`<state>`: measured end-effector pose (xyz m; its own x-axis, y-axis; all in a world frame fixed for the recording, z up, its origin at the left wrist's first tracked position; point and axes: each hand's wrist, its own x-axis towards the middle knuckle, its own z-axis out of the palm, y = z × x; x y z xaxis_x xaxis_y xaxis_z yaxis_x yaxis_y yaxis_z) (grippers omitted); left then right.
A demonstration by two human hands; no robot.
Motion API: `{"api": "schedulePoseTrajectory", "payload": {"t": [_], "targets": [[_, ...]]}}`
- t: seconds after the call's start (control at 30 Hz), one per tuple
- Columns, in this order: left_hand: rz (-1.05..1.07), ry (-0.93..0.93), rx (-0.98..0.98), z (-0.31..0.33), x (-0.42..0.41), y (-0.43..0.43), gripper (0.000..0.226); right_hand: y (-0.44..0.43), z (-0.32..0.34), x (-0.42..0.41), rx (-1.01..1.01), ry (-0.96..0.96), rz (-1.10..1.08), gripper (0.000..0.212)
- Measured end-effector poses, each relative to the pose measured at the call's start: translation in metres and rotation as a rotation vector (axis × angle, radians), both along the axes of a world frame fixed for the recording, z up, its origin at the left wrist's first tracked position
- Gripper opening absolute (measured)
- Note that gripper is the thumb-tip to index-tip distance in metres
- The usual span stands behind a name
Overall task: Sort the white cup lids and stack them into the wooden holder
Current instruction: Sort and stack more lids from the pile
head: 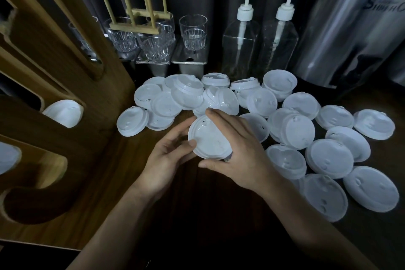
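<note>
Both hands hold a small stack of white cup lids point(208, 140) above the dark table. My left hand point(168, 155) grips its left edge, thumb on top. My right hand point(238, 151) curls over it from the right, fingers across the top rim and thumb below. Many loose white lids point(328, 158) lie scattered behind and to the right. The wooden holder point(65, 85) stands at the left. White lids point(63, 113) show in one of its slots, and more at the frame's left edge point(8, 155).
Clear glasses point(192, 33) and a small wooden peg rack point(140, 17) stand on metal trays at the back. Two empty pump bottles point(241, 44) and a large steel canister point(355, 28) stand at the back right. Bare dark tabletop point(197, 215) lies near me.
</note>
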<state>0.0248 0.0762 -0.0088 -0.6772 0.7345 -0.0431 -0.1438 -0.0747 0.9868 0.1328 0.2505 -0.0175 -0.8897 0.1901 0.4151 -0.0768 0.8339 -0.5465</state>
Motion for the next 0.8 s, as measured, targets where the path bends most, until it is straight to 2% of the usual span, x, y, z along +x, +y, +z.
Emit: {"api": "schedulePoseTrajectory", "payload": {"t": [0.23, 0.5, 0.8], "targets": [[-0.035, 0.068, -0.062, -0.0019, -0.0055, -0.0019, 0.054, -0.0016, -0.0005, 0.0037, 0.066, -0.004, 0.004, 0.109], [-0.031, -0.021, -0.023, -0.0026, 0.0008, -0.0036, 0.042, -0.0052, -0.0009, 0.0035, 0.048, 0.031, -0.064, 0.116], [0.016, -0.028, 0.009, -0.0004, 0.0011, -0.0038, 0.045, -0.0054, 0.0028, 0.0035, 0.016, -0.008, -0.054, 0.113]]}}
